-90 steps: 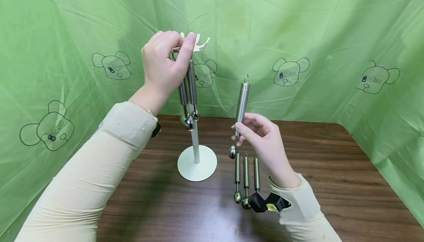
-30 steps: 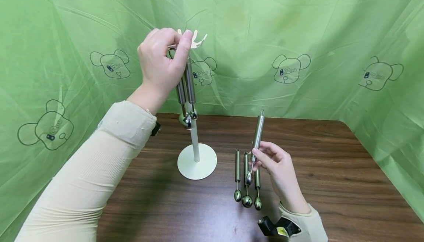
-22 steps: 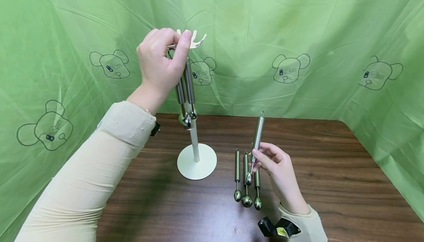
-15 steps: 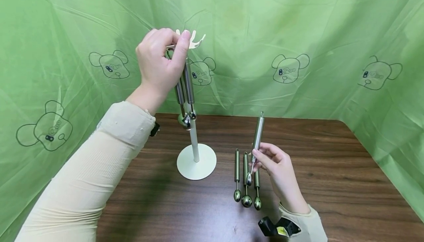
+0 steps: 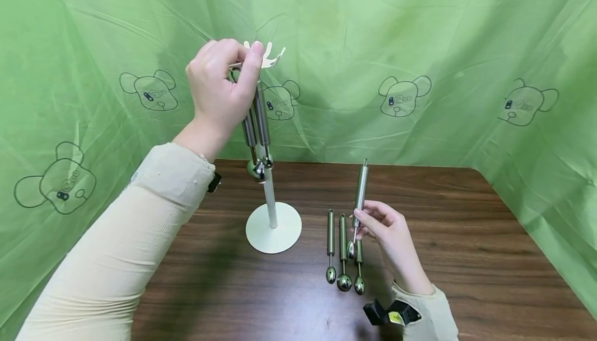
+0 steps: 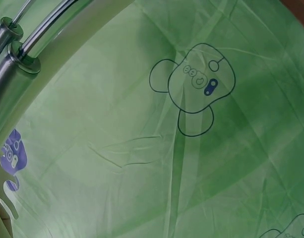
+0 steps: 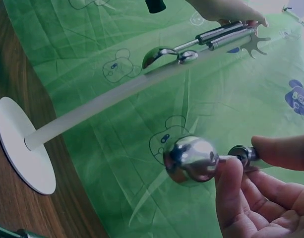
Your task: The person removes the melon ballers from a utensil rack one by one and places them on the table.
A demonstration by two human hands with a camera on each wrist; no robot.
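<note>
My left hand (image 5: pixel 219 87) grips the white hook stand (image 5: pixel 271 196) at its top, thumb upward, and covers some of the hooks. From the hooks hang steel melon ballers (image 5: pixel 263 118), their bowls pointing down. My right hand (image 5: pixel 389 232) pinches one more melon baller (image 5: pixel 361 188) low on its handle between thumb and fingers, loop up and bowl down. In the right wrist view its round bowl (image 7: pixel 190 159) faces the camera. Under and left of that hand, three melon ballers (image 5: pixel 330 232) lie side by side on the table; the held one partly covers the row.
A dark wood table (image 5: pixel 448 258) carries everything. Green cloth (image 5: pixel 345 30) with printed bear heads encloses the back and sides. The stand's round white base (image 5: pixel 284 237) sits left of the row. A black camera (image 5: pixel 392 312) is strapped to the right wrist.
Over three seconds my right hand has brought its melon baller down and right, from beside the stand to above the row. My left hand has stayed on the stand. The last half second shows hardly any motion.
</note>
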